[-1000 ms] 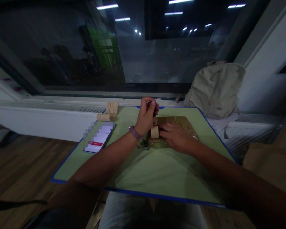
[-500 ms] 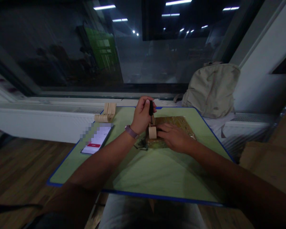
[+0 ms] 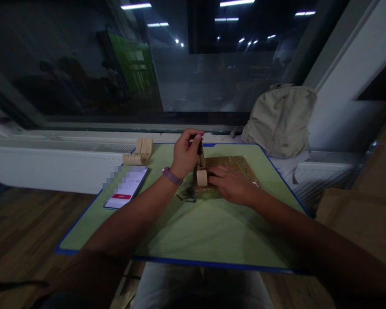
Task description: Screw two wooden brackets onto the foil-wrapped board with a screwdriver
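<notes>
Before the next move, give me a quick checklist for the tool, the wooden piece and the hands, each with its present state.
1. Left hand grips the black-handled tool: ok.
2. Tool roughly upright, shaft pointing down toward the wooden piece: ok.
3. Tool tip seated: cannot tell, too small and dark.
4. Right hand at the wooden piece's right side: ok; how firmly it holds, cannot tell.
5. Small dark items clear of the work area: not ok, they lie right by the near left corner of the brown package.
6. Phone apart from both hands: ok.
</notes>
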Available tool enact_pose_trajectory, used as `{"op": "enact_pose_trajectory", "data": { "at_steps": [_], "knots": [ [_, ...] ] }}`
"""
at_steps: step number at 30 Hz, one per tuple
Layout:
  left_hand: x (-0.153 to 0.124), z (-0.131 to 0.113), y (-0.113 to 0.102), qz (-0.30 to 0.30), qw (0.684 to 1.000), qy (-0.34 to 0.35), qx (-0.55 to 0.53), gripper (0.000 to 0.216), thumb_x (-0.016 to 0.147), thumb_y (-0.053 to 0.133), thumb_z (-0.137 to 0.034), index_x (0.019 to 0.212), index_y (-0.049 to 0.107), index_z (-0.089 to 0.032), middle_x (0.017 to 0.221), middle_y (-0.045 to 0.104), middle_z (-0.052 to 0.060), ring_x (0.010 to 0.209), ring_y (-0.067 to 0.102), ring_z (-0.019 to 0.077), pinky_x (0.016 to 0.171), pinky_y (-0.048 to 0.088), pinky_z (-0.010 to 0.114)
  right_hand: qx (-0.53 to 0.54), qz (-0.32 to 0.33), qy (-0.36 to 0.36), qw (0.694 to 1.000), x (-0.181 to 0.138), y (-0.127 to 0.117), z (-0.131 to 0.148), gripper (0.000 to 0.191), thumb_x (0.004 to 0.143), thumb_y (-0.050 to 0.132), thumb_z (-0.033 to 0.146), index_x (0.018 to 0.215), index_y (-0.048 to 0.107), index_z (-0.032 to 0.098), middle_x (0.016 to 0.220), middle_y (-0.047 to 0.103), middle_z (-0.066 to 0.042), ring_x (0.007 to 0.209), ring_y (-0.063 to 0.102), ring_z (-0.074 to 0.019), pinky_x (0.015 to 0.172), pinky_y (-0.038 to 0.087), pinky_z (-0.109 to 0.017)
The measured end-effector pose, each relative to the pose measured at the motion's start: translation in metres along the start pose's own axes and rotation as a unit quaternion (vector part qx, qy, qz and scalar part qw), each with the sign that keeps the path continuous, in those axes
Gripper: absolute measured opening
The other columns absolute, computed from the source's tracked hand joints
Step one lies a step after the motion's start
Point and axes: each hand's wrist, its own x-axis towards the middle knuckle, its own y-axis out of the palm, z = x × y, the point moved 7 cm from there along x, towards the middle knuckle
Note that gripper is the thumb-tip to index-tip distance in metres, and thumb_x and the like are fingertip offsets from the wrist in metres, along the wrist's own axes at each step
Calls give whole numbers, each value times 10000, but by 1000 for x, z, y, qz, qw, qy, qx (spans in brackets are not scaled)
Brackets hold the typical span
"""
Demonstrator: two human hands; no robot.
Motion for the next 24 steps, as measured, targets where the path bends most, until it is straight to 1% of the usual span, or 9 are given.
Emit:
{"op": "enact_pose_trajectory", "data": {
  "at_steps": [3,5,9,11,14,18,20,21,24],
  "knots": [
    [1,-2,3,38,999,24,17,184,968,549,-375,958,626,-207,946,670,26,794,622,114,732,507,242,0,0,0,1000,-1,2,-1,362,849,544,39,1150,662,200,1257,621,-109,1096,555,-257,954,462,-450],
    [0,-4,3,46,997,49,41,206,978,530,-393,962,636,-217,950,664,30,824,621,126,741,510,255,0,-3,0,1000,-1,2,-1,365,855,540,40,1161,659,198,1265,618,-115,1100,555,-259,955,463,-451],
    [0,-12,-1,23,988,100,111,174,902,656,-389,916,675,-216,979,632,39,928,608,151,730,513,249,-1,-8,-4,1000,-1,2,-1,349,873,525,53,1161,663,192,1262,620,-123,1093,555,-265,952,465,-459],
    [2,-13,-3,20,987,103,121,137,875,693,-344,905,682,-210,959,627,34,912,610,147,710,515,239,-1,-8,-6,1000,-1,3,-1,357,873,527,56,1169,662,202,1257,623,-117,1088,555,-264,943,468,-459],
    [3,-12,-3,29,986,101,127,95,903,649,-291,930,686,-208,954,649,34,911,623,148,719,524,243,1,-8,-4,1000,-1,3,-1,358,869,535,49,1167,665,199,1246,627,-118,1094,554,-264,950,461,-463],
    [3,-6,1,61,986,92,125,161,963,551,-320,1038,647,-214,1021,680,48,903,642,152,722,540,262,9,-7,-2,1000,0,2,-1,328,877,547,55,1152,673,184,1215,636,-127,1085,559,-262,941,457,-452],
    [2,-6,2,67,986,92,119,177,980,520,-341,1042,628,-216,1010,677,45,881,642,145,719,544,261,7,-1,0,1000,0,2,0,323,880,550,57,1151,673,182,1215,635,-125,1078,560,-261,938,458,-445],
    [1,-7,2,66,986,99,118,171,973,532,-349,1021,628,-215,997,667,41,878,637,142,717,544,256,7,1,1,1000,0,1,0,327,879,550,54,1154,671,182,1223,632,-124,1081,559,-260,941,457,-442],
    [2,-14,0,51,982,126,131,140,897,654,-340,919,639,-202,956,622,28,851,612,129,690,533,229,10,4,3,1000,0,2,0,355,870,553,44,1177,663,186,1254,621,-124,1102,553,-261,957,452,-445]
  ]
}}
